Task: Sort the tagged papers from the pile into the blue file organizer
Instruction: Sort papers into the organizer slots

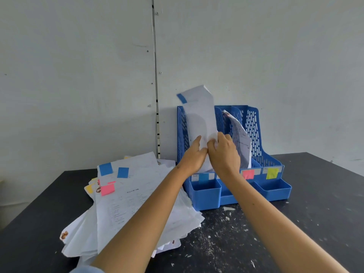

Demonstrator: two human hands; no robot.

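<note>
A black table (325,223), flecked with white scraps, is seen running up to a pale wall. Toward its left side a loose pile of papers (126,209) is spread, reaching from near the back edge almost to the front edge; blue tags (105,169), a pink tag (107,189) and a yellow tag (89,188) are shown sticking up along the pile's far end. At the back edge, just right of the pile, the blue file organizer (254,134) is stood upright against the wall, its slots marked on the front by a blue label (203,177), a pink label (248,174) and a yellow label (272,173). A printed sheet (241,140) is already lodged in a slot further right, leaning and curled.

Both arms are stretched forward over the pile's right edge. A white paper with a blue tag (200,119) at its top left corner is held upright in the leftmost slot, above the blue label, its top bent over above the organizer's rim. The left hand (194,154) is closed on the paper's lower left edge, thumb raised against the sheet. The right hand (224,152) is curled round the lower right edge, fingers pinching it, the two hands touching each other.
</note>
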